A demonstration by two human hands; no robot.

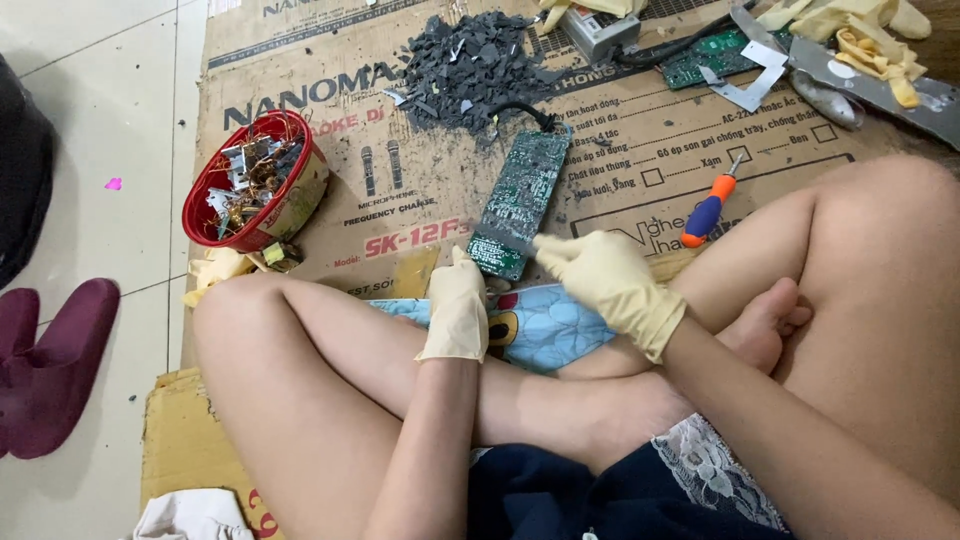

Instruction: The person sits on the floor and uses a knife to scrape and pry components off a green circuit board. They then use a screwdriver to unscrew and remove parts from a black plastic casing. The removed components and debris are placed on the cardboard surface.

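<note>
A long green circuit board (522, 200) lies on the cardboard sheet (420, 210) with a black cable at its far end. My left hand (457, 305), in a pale rubber glove, rests at the board's near end. My right hand (607, 275), gloved too, touches the same near corner with its fingertips. I cannot tell whether either hand grips the board. A screwdriver (708, 210) with an orange and blue handle lies just right of my right hand. My crossed bare legs fill the foreground.
A red bowl (255, 180) of metal scraps stands at the left. A heap of dark grey fragments (470, 65) lies beyond the board. Another green board (710, 55), metal pieces and yellow gloves (865, 40) lie at top right. Dark red slippers (50, 365) sit on the tiled floor.
</note>
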